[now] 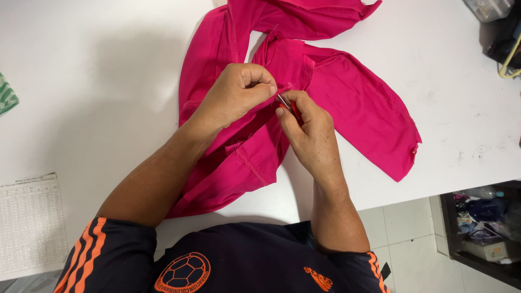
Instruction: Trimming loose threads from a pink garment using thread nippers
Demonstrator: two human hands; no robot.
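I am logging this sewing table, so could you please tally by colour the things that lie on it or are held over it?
Pink: 1, the garment pinched by the left hand
Red and metal: 1, the small cutting tool in the right hand
White: 1, the printed sheet
Green striped: 1, the item at the table's edge
Total: 4

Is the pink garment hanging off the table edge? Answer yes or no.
No, the pink garment lies wholly on the white table, pinched by the left hand.
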